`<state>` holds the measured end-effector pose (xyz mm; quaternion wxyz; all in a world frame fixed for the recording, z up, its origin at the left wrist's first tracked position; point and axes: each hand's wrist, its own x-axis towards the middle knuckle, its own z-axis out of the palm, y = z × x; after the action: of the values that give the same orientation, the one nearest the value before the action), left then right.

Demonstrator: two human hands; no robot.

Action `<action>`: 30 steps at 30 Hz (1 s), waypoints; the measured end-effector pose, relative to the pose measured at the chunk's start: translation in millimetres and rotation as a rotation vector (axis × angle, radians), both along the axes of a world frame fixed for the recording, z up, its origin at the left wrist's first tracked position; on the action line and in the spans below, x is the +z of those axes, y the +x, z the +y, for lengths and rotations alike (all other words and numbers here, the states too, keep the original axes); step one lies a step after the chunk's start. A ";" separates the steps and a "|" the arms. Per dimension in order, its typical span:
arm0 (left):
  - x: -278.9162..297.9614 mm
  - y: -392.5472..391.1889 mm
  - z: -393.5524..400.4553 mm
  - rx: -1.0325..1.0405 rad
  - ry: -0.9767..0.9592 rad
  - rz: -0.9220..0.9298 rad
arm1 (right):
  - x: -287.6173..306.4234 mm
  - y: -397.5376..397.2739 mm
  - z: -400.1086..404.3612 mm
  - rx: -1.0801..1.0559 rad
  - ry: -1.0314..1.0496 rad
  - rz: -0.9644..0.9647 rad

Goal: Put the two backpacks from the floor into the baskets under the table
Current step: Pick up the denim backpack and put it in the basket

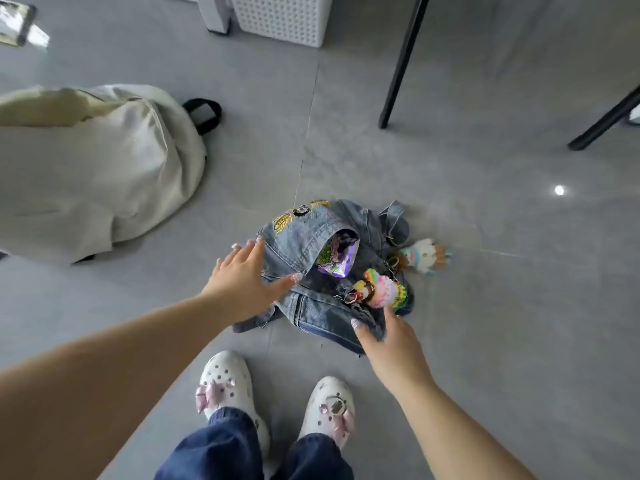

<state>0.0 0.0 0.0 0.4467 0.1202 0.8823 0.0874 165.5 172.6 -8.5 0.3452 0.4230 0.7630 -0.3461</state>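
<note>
Both hands reach down to the floor. Left hand (246, 279) is spread flat, with its fingers on the near-left edge of the denim backpack (318, 268). Right hand (389, 341) is also open, with the thumb and fingers touching the near-right corner of the same bag; neither hand has closed on the cloth yet.

Far to the left of the left hand lies the beige backpack (93, 168), the bigger one, on its side and looking full. Beyond both hands, well apart, a white perforated basket (284, 19) stands near a black table leg (401, 64).

Between the hands the denim backpack lies collapsed and open, so I judge it soft, light and floppy. A shiny snack packet (337, 256) shows in its opening and could slide out if the bag tips. Two small toy charms (382, 289) hang on rings just ahead of the right hand. Taking both sides of the opening, or the top, seems safest.
</note>
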 end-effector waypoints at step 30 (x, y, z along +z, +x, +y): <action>-136.4 -62.3 32.9 0.362 0.124 -0.097 | -120.5 2.0 -2.1 -0.726 0.274 -0.046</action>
<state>-62.3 32.9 -136.4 0.4572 -0.0176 0.8599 0.2264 167.5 170.4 -129.0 0.1577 0.7152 0.5949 -0.3311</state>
